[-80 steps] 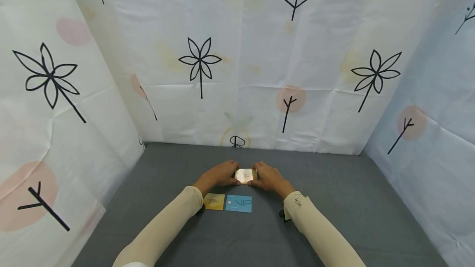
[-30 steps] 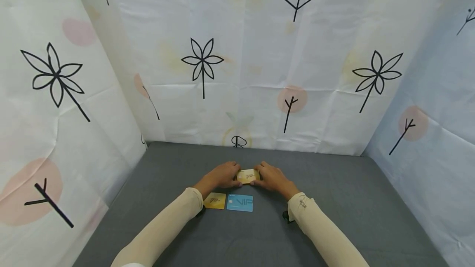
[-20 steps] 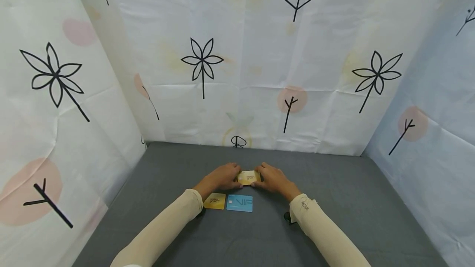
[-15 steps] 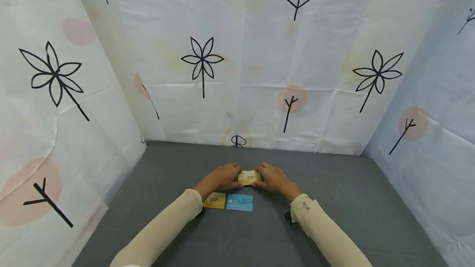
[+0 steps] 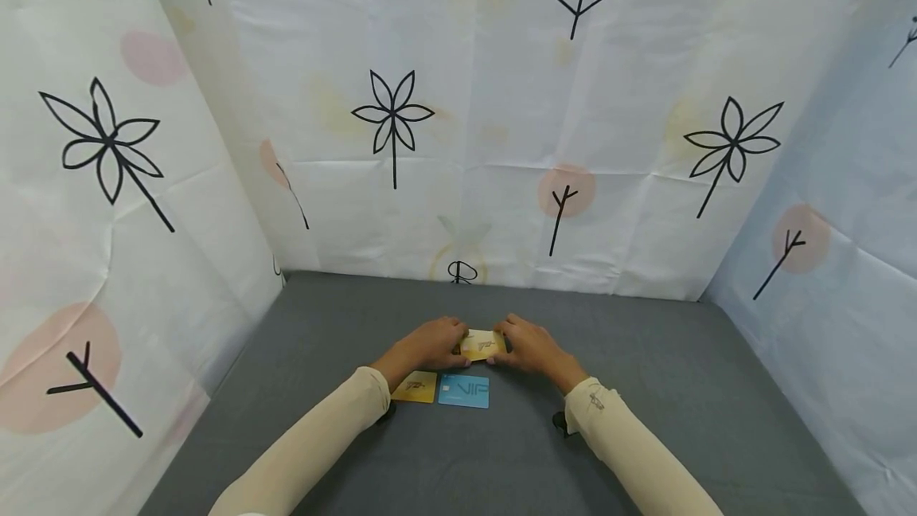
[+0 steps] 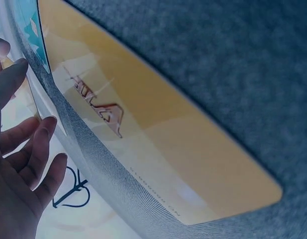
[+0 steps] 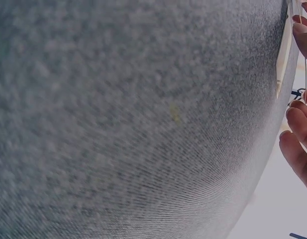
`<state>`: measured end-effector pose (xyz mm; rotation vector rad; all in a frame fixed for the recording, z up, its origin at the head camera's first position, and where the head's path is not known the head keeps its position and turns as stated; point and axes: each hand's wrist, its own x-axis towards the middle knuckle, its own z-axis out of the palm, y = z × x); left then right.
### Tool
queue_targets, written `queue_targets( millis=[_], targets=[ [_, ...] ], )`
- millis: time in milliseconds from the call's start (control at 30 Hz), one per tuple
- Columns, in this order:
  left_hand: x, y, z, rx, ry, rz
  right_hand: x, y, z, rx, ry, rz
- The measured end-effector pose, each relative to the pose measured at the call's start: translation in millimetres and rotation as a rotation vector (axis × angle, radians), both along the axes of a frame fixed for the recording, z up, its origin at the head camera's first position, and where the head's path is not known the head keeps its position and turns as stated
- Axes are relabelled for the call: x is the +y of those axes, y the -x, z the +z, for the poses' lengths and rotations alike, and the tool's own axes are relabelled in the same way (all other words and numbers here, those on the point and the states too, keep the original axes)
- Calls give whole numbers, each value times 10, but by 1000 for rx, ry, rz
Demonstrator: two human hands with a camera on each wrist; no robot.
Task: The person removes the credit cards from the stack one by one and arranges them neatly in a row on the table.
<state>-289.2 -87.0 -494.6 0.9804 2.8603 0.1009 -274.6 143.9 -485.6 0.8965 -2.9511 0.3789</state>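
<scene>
The left hand and the right hand stand apart, each pinching 1 end of the held gold card, located directly between them; contact between that card and the desk could not be determined. On the near side of both hands, 2 cards lie flat: a loose gold card, partly hidden by the left arm, and a blue card just beside it, toward the right hand.

Cloth-covered grey surface at 6 o'clock. White fabric backdrop at 12, creased; black line-drawn flower at 11. Left panel at 9, right panel at 3: similar print, right bluer. Light soft.
</scene>
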Motion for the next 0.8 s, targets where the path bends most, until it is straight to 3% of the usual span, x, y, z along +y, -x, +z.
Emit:
queue_targets(
  millis=[800],
  targets=[
    [8,-94,-2,55,7,-73,60,-86,-58,28,13,13]
  ],
)
